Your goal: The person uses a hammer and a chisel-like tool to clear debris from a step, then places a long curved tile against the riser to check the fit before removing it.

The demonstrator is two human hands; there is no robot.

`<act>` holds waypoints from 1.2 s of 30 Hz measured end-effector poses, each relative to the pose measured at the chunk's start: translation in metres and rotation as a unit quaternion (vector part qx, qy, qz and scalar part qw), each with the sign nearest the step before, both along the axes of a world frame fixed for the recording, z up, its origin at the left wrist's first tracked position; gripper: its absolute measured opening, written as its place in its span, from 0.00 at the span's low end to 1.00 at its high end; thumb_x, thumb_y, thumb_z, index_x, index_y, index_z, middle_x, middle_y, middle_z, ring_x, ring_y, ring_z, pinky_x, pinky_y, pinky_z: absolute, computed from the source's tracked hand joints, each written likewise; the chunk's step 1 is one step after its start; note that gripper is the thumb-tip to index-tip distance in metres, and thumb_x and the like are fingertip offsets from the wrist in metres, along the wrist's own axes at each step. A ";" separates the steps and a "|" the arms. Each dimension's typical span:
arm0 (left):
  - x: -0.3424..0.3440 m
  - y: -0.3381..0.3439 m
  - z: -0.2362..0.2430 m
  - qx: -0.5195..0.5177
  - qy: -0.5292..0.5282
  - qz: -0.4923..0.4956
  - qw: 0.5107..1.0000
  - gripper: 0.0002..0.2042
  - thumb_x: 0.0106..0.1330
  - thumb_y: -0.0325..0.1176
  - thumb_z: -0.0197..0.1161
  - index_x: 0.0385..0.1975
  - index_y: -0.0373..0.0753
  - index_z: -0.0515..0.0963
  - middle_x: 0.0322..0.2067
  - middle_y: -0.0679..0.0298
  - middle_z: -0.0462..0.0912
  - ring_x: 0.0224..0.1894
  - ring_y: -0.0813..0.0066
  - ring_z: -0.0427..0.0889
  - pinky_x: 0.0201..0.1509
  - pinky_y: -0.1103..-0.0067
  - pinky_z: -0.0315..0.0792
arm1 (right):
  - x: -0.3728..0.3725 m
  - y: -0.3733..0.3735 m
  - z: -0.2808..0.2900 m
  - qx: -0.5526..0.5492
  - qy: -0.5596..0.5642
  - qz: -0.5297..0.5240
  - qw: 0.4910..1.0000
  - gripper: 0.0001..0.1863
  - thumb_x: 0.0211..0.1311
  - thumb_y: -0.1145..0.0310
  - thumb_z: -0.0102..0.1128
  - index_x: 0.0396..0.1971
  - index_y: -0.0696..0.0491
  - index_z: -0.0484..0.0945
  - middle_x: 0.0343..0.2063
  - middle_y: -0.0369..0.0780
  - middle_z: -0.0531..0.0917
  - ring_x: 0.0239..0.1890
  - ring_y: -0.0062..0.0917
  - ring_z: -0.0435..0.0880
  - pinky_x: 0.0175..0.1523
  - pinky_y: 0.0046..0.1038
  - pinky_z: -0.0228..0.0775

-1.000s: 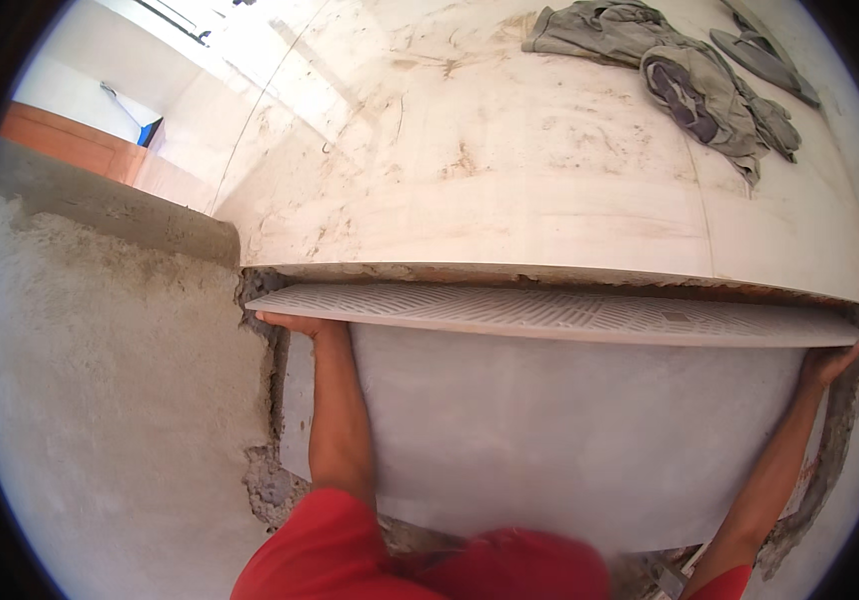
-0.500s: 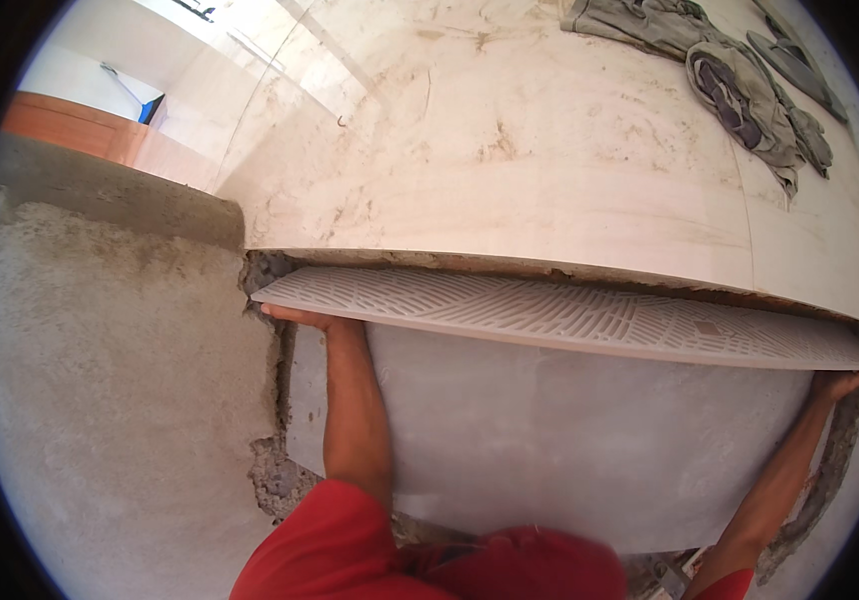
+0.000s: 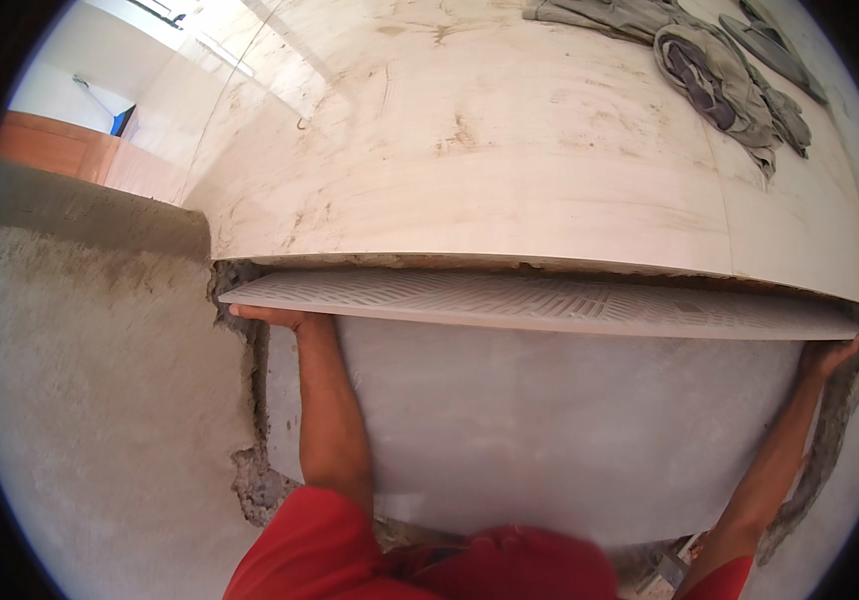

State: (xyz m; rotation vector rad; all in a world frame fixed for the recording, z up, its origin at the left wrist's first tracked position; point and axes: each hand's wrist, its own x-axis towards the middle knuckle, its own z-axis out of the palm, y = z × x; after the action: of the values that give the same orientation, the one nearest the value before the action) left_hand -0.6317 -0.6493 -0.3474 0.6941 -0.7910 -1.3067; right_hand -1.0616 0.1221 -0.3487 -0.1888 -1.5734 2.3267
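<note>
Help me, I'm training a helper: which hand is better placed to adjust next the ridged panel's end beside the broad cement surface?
Left, probably: the left hand touches the ridged panel at that end, near the cement surface; the right hand is at the opposite end.

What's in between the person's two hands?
In the head view, a wide ridged tile stretches across from the left hand to the right hand, with one hand at each end.

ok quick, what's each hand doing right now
Left hand: holding the ridged tile at its left end, fingers mostly hidden.
Right hand: holding the same tile at its right end.
</note>
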 end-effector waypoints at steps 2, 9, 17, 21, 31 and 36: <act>-0.007 0.000 -0.003 0.002 0.003 -0.005 1.000 0.56 0.62 0.82 0.42 0.80 0.45 0.44 0.80 0.54 0.38 0.81 0.52 0.39 0.83 0.58 0.40 | -0.002 0.004 -0.001 0.019 0.003 -0.002 1.000 0.39 0.79 0.35 0.29 0.68 0.55 0.67 0.66 0.43 0.72 0.66 0.33 0.68 0.73 0.40 0.55; -0.022 0.005 0.019 -0.068 0.010 -0.004 0.998 0.43 0.73 0.69 0.40 0.72 0.34 0.60 0.72 0.49 0.59 0.71 0.55 0.63 0.75 0.59 0.60 | 0.022 -0.095 0.044 0.070 -0.003 -0.047 0.996 0.48 0.74 0.28 0.29 0.78 0.53 0.53 0.77 0.43 0.55 0.77 0.35 0.52 0.81 0.40 0.37; -0.028 -0.006 0.022 -0.124 -0.226 0.220 0.941 0.43 0.78 0.64 0.37 0.42 0.15 0.73 0.45 0.38 0.80 0.41 0.57 0.81 0.46 0.62 0.80 | 0.012 -0.106 0.053 0.097 -0.006 -0.062 0.993 0.52 0.73 0.29 0.38 0.79 0.55 0.42 0.79 0.48 0.48 0.80 0.39 0.46 0.83 0.40 0.35; -0.030 -0.001 0.019 -0.098 -0.263 0.212 0.936 0.40 0.80 0.59 0.36 0.46 0.14 0.72 0.50 0.37 0.79 0.45 0.56 0.81 0.52 0.60 0.79 | 0.018 -0.108 0.056 0.123 -0.009 -0.089 0.988 0.52 0.73 0.29 0.38 0.79 0.55 0.42 0.79 0.48 0.47 0.80 0.38 0.47 0.83 0.41 0.34; -0.026 -0.008 0.021 -0.160 -0.334 0.272 0.888 0.41 0.80 0.60 0.32 0.33 0.17 0.72 0.35 0.35 0.80 0.38 0.49 0.81 0.42 0.57 0.75 | 0.024 -0.113 0.055 0.128 -0.015 -0.091 0.987 0.46 0.76 0.34 0.39 0.77 0.57 0.50 0.76 0.49 0.56 0.78 0.40 0.54 0.80 0.44 0.44; -0.028 -0.014 0.010 -0.107 -0.320 0.252 0.907 0.40 0.79 0.61 0.32 0.38 0.18 0.71 0.39 0.35 0.77 0.40 0.46 0.78 0.45 0.54 0.72 | 0.002 -0.056 0.021 0.200 0.023 -0.055 0.978 0.44 0.77 0.38 0.44 0.74 0.62 0.54 0.73 0.52 0.60 0.74 0.41 0.60 0.78 0.44 0.51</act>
State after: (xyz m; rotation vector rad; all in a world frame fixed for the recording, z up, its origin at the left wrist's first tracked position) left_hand -0.6596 -0.6628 -0.3370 1.0841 -1.1632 -0.4968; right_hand -1.0597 0.0661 -0.3272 -0.1211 -1.9131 1.8693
